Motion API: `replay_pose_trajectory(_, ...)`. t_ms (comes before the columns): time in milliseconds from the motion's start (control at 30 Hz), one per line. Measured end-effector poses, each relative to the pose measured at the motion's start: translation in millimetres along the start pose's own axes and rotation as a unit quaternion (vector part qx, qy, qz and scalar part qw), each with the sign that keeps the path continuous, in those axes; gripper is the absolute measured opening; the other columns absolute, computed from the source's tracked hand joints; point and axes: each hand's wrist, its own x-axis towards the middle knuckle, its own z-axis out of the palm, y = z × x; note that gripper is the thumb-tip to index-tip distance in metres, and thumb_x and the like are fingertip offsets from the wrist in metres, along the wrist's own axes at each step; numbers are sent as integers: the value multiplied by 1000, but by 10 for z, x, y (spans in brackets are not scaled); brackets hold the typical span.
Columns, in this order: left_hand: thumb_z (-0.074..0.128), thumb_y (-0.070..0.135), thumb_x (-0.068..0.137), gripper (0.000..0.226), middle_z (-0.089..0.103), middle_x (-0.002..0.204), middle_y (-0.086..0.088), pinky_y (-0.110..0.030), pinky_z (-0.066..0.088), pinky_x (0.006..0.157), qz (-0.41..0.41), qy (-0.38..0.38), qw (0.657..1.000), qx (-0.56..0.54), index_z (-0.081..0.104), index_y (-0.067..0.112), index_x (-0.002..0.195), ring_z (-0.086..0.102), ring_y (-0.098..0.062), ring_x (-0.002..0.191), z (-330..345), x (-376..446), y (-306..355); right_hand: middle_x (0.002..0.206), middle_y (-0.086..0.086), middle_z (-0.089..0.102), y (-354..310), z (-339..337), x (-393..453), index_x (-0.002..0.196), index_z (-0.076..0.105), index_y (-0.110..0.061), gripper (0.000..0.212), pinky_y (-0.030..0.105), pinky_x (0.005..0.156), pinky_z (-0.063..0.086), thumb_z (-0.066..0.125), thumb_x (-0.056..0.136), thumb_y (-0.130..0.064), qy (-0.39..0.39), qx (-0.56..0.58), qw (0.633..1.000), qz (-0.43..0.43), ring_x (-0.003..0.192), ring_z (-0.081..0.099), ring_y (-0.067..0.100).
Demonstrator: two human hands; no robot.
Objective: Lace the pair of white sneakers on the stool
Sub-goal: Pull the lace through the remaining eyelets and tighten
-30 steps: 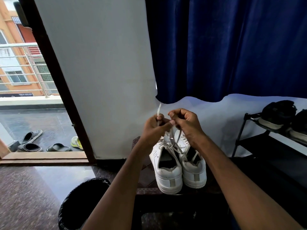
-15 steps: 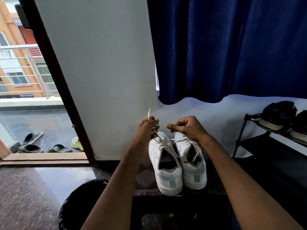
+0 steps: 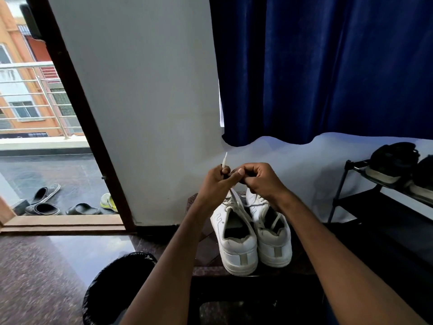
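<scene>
Two white sneakers stand side by side on a dark stool (image 3: pixel 203 266), heels toward me. The left sneaker (image 3: pixel 236 245) has a white lace (image 3: pixel 234 195) rising from its eyelets up into my hands. My left hand (image 3: pixel 216 181) grips one lace end, whose tip (image 3: pixel 225 160) sticks up above the fist. My right hand (image 3: pixel 260 179) pinches the lace right beside it, fingers curled, the two hands touching above the shoes' toes. The right sneaker (image 3: pixel 271 235) has a loose lace lying across its opening.
A black lined bin (image 3: pixel 112 287) stands on the floor at lower left. A black shoe rack (image 3: pixel 365 200) with dark shoes is at the right. Behind are a white wall, a blue curtain (image 3: pixel 328 66) and an open doorway with sandals (image 3: pixel 44 200) outside.
My hands drew apart half a second ago, pulling the lace taut, and have now come back together above the left sneaker's toe.
</scene>
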Motion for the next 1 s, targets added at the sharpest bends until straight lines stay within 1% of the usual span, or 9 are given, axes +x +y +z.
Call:
replay_pose_trajectory(167,64,28,74,24,50,59,-2,-36,41,60,-68,99,970,209,42,22,64,48,-25,57,-204,57,-121,68,-2,59,21,-235,54,104,78,-8,20,21,45,26,60,98,-2,59,135,989,31,51,34,12)
replay_pose_trajectory(233,57,26,77,7,69,87,-14,-38,50,73,-134,95,919,359,58,19,80,66,-40,86,-300,-33,-139,65,-3,54,-9,-297,75,102,78,-10,24,23,47,22,58,96,1,107,190,975,31,50,34,12)
replay_pose_trajectory(333,58,21,88,25,66,118,-16,-36,44,79,-143,75,862,480,62,13,112,61,-43,111,-281,-153,-127,67,-1,55,-35,-331,76,102,77,-12,25,25,49,20,57,95,1,134,217,967,19,49,35,11)
replay_pose_trajectory(400,58,19,91,15,67,113,-10,-33,41,76,-75,91,889,442,58,16,106,63,-36,106,-195,-118,-85,70,2,57,-30,-275,57,103,76,-10,22,21,44,24,59,95,1,122,161,979,18,49,37,10)
replay_pose_trajectory(467,59,18,98,16,71,96,-7,-32,38,65,-11,70,971,230,45,18,89,65,-25,76,-100,-11,-53,73,6,60,-16,-163,32,105,74,-5,18,18,43,32,61,95,2,97,86,991,23,49,42,8)
replay_pose_trajectory(533,59,19,103,28,75,85,-7,-29,36,53,-10,11,998,55,38,19,85,49,-13,52,-21,55,-31,75,10,63,2,-53,15,108,71,-1,15,19,47,40,63,96,2,62,62,996,18,51,50,8)
replay_pose_trajectory(633,67,24,100,31,67,64,8,-27,36,52,11,-15,998,68,40,17,85,46,-7,52,12,48,-67,79,8,65,1,-9,18,113,67,3,19,17,46,39,57,97,6,42,79,995,33,49,50,5)
replay_pose_trajectory(733,75,28,93,31,68,80,13,-20,41,57,42,13,994,98,49,11,95,55,2,58,-51,61,-129,81,6,66,-43,-30,6,112,64,2,18,16,44,36,55,97,6,22,102,993,49,48,45,3)
replay_pose_trajectory(1000,70,20,93,32,61,69,-2,-43,51,62,32,12,987,156,40,20,81,62,-20,61,-141,98,-130,74,9,66,0,-58,24,109,64,-4,15,22,44,30,60,95,2,24,95,993,65,51,39,14)
